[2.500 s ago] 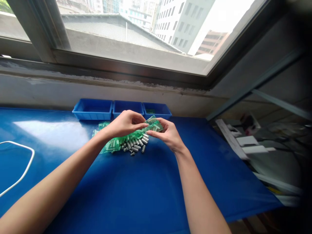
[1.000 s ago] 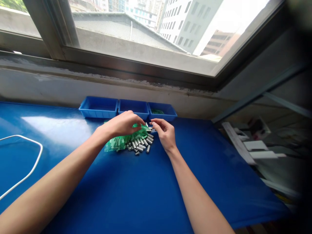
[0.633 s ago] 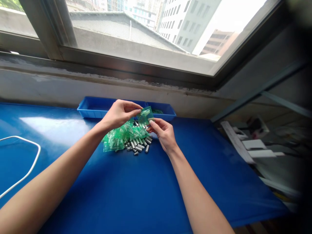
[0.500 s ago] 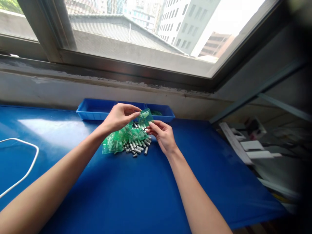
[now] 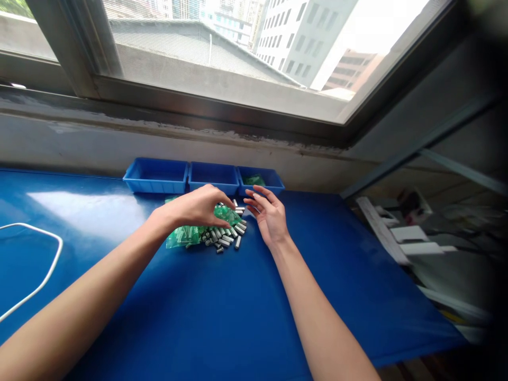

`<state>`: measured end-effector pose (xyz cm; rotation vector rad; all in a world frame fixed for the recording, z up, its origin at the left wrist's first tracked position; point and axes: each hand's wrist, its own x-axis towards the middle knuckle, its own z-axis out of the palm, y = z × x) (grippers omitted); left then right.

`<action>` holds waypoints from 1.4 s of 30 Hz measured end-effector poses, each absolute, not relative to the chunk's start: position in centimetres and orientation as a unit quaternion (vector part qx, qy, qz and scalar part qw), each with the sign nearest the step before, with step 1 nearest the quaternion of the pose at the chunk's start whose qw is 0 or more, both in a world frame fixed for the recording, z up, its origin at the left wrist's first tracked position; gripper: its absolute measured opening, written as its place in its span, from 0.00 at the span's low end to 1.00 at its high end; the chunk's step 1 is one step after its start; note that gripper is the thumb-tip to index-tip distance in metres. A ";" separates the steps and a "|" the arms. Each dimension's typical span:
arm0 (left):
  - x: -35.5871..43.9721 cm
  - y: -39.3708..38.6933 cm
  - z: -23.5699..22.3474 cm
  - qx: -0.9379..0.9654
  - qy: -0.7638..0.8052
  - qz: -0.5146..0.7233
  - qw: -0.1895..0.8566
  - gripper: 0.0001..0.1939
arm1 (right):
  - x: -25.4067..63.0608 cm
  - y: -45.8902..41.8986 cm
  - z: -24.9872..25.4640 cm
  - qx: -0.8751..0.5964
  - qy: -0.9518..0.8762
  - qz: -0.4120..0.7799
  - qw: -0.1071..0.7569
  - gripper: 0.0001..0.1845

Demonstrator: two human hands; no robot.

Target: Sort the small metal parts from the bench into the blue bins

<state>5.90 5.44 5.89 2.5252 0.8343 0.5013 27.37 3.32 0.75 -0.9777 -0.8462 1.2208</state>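
My left hand (image 5: 200,207) is over the pile on the blue table, its thumb and fingers apart with nothing between them. Below it lie green plastic bags (image 5: 182,237) with small pieces inside, partly hidden by the hand. Short silver metal cylinders (image 5: 226,239) lie loose beside the bags. My right hand (image 5: 270,214) is just right of the pile, fingers spread and holding nothing. Beyond it, the right blue bin (image 5: 273,182) contains a green bag (image 5: 254,180).
Left of that bin stand a middle blue bin (image 5: 214,185) and a left blue bin (image 5: 156,185), against the wall under the window. A white cable (image 5: 51,270) curves over the table (image 5: 206,323) at left. White objects (image 5: 416,241) sit on a shelf at right.
Both hands have let go of the small green bag they held between them. My left hand has dropped lower over the pile; the right hand's fingers have spread.
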 end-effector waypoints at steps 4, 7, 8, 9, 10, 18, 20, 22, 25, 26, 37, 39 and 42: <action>6.2 5.5 5.4 0.909 0.309 0.180 0.214 0.11 | 27.2 3.0 0.8 -0.439 -0.379 0.536 0.613 0.11; 6.3 5.7 5.4 0.867 0.347 0.259 0.247 0.12 | 27.2 3.0 0.7 -0.440 -0.387 0.531 0.611 0.11; 6.2 5.8 5.5 0.842 0.367 0.291 0.269 0.12 | 27.2 3.0 0.7 -0.440 -0.398 0.525 0.610 0.10; 6.1 5.9 5.6 0.816 0.383 0.316 0.297 0.14 | 27.2 3.0 0.7 -0.438 -0.410 0.519 0.609 0.10; 6.0 6.0 5.7 0.792 0.392 0.332 0.330 0.15 | 27.2 3.0 0.8 -0.433 -0.423 0.515 0.606 0.11; 5.3 6.3 5.9 0.699 0.407 0.360 0.465 0.28 | 26.4 2.2 1.2 -0.411 -0.476 0.568 0.531 0.15; 5.4 6.4 5.8 0.700 0.407 0.357 0.466 0.29 | 26.4 2.2 1.1 -0.415 -0.479 0.567 0.526 0.14; 5.4 6.3 5.8 0.704 0.412 0.357 0.455 0.30 | 26.5 2.3 1.1 -0.422 -0.466 0.572 0.527 0.13; 5.3 6.3 6.1 0.729 0.435 0.352 0.394 0.28 | 26.8 2.7 1.2 -0.419 -0.394 0.577 0.580 0.11; 5.1 6.2 6.3 0.743 0.444 0.340 0.367 0.27 | 26.9 2.8 1.3 -0.409 -0.364 0.578 0.605 0.11; 3.4 6.3 7.3 0.833 0.465 0.182 0.238 0.13 | 26.8 2.6 1.5 -0.351 -0.332 0.588 0.649 0.21; 2.9 6.3 7.5 0.823 0.501 0.182 0.198 0.12 | 26.7 2.5 1.5 -0.368 -0.347 0.600 0.620 0.21; 2.2 6.3 7.6 0.809 0.533 0.177 0.171 0.14 | 26.3 2.4 1.4 -0.402 -0.385 0.592 0.582 0.16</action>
